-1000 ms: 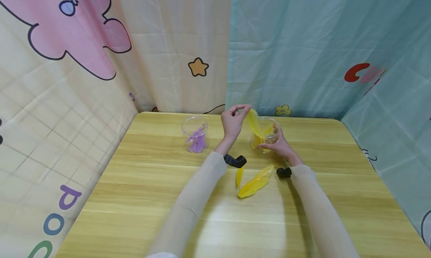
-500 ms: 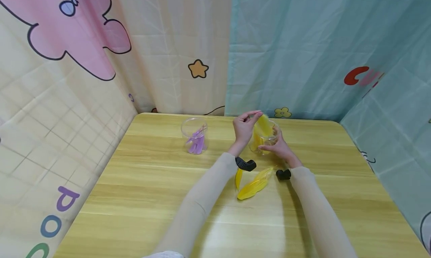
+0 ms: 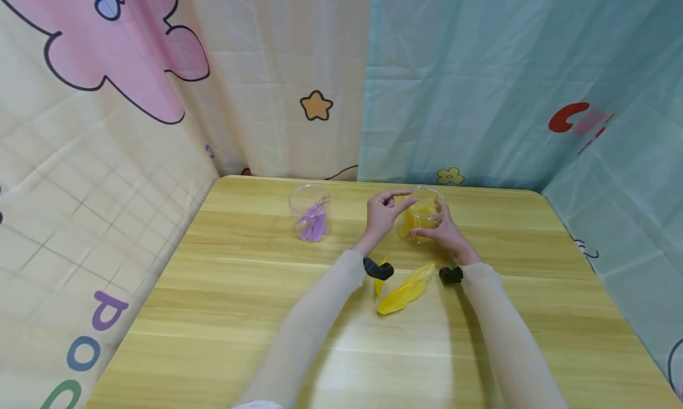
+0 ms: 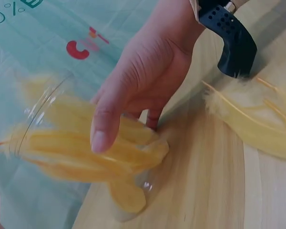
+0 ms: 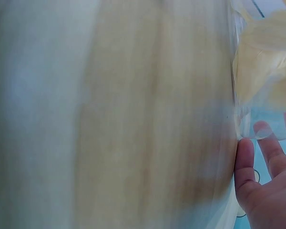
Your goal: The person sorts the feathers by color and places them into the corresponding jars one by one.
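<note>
Yellow feathers (image 4: 71,150) stand inside a clear plastic cup (image 3: 425,218) at the back of the table. My right hand (image 3: 448,232) grips this cup from its right side, thumb across the front as the left wrist view shows. Beside the rim, on the left, is my left hand (image 3: 381,214), its thumb and index finger apart with nothing between them. Several more yellow feathers (image 3: 404,295) lie on the table in front of the cup, partly behind the left wrist's black strap in the head view.
To the left stands a second clear cup (image 3: 309,185) with purple feathers (image 3: 313,224) in it. A wood-grain table (image 3: 229,314) carries everything. Printed curtains (image 3: 453,89) hang right behind its back edge and along both sides.
The left hand carried a yellow feather right to the cup, let it go inside and drew back slightly left with its fingers parted. My right hand stays on the cup.
</note>
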Action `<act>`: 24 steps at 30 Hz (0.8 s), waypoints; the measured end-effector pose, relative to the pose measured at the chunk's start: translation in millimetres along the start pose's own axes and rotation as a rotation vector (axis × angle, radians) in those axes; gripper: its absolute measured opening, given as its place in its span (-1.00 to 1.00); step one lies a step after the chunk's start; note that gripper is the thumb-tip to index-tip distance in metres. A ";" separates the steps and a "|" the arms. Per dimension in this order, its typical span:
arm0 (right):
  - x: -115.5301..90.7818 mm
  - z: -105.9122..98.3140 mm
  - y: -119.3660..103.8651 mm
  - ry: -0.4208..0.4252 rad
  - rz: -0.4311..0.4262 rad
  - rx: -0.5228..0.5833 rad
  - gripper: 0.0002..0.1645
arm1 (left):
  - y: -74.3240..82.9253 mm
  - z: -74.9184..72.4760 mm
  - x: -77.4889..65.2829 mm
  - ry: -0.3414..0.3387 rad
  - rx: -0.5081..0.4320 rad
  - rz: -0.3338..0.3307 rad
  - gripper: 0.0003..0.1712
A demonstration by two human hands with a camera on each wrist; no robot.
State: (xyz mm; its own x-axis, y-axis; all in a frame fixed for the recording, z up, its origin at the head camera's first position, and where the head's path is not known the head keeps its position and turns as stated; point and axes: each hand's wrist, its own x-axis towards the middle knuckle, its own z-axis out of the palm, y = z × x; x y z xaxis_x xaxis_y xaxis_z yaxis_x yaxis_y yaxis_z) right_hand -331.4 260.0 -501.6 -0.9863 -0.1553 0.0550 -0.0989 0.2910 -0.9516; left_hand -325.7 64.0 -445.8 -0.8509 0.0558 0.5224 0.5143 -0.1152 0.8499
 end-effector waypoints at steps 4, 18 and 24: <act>0.2 -0.2 0.3 -0.003 -0.008 0.002 0.30 | -20.5 -8.5 -0.4 0.012 0.011 -0.019 -0.72; -0.7 -1.2 0.1 -0.016 -0.008 -0.030 0.34 | -36.4 -53.6 -30.7 -0.295 0.586 -0.338 -0.72; -0.7 -0.7 -0.1 -0.017 -0.013 -0.004 0.32 | -37.5 -58.8 -37.2 -0.429 0.800 -0.391 -0.69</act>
State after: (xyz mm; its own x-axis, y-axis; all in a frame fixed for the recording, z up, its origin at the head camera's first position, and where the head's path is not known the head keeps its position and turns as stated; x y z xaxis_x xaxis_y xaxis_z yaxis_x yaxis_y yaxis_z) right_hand -330.9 260.7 -501.3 -0.9825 -0.1756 0.0625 -0.1126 0.2921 -0.9497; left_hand -319.7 7.9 -501.1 -0.9466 0.3198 0.0411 0.2605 0.6835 0.6819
